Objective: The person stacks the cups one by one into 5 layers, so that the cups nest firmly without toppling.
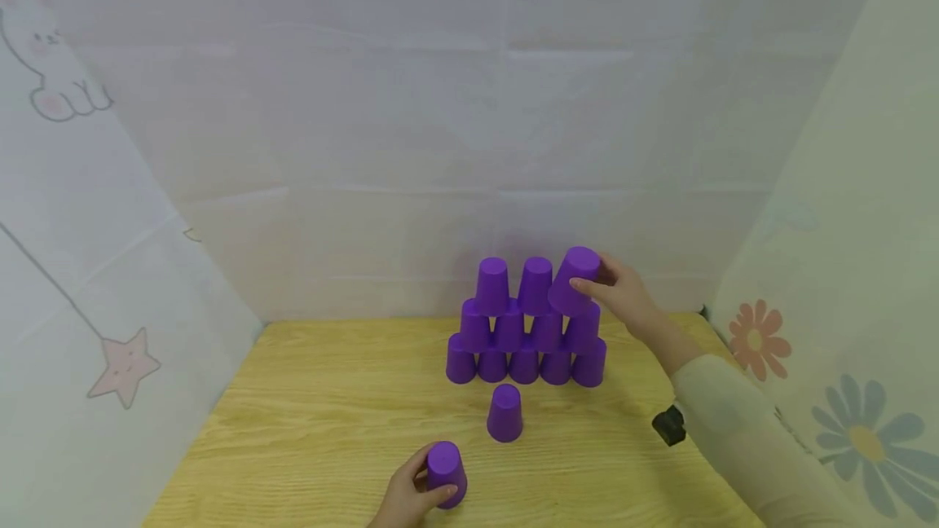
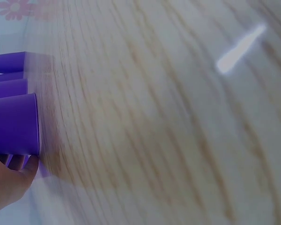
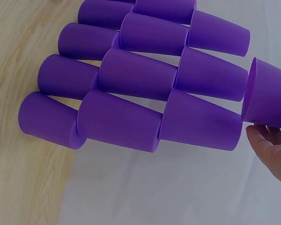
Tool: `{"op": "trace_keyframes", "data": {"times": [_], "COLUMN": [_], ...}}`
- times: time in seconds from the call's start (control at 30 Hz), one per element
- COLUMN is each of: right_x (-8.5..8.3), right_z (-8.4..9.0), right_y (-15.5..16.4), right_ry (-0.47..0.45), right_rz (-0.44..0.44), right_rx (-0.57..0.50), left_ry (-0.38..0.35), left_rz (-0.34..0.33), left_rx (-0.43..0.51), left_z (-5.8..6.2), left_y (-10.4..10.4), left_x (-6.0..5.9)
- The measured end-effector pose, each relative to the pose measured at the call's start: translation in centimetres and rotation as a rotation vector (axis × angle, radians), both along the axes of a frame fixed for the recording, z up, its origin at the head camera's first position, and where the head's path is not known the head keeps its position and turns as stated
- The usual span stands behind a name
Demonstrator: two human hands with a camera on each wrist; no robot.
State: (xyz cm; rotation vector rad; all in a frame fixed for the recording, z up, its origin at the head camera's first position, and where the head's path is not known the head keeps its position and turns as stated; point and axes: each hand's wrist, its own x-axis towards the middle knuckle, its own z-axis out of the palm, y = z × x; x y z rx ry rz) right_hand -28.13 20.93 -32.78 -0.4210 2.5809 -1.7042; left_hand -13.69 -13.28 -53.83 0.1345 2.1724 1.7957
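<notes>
Purple plastic cups stand upside down in a stacked wall, several in each of the two lower rows and three in the third. My right hand grips another purple cup by its side, tilted, at the right end of the third row. In the right wrist view, this held cup is by the top of an end cup; whether they touch, I cannot tell. Near the front, my left hand holds an upside-down cup at the table. Its rim is down in the left wrist view.
A single upside-down cup stands between the wall of cups and my left hand. The wooden table meets a pale cloth backdrop behind the stack. A small black object shows beside my right sleeve.
</notes>
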Motion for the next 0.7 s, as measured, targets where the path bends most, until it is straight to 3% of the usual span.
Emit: {"op": "trace_keyframes", "data": {"times": [0.37,0.7], "right_x": [-1.3,-2.5], "right_z": [1.1,2.3], "right_y": [-0.4,-0.7], "right_ry": [0.041,0.024], "right_rz": [-0.045,-0.078], "right_rx": [-0.021,-0.016], "left_ry": [0.011,0.016], "left_rz": [0.000,0.005], "left_rx": [0.009,0.004], "left_z": [-0.4,-0.5], "left_y": [-0.2,-0.3], "left_x": [0.1,0.3]}}
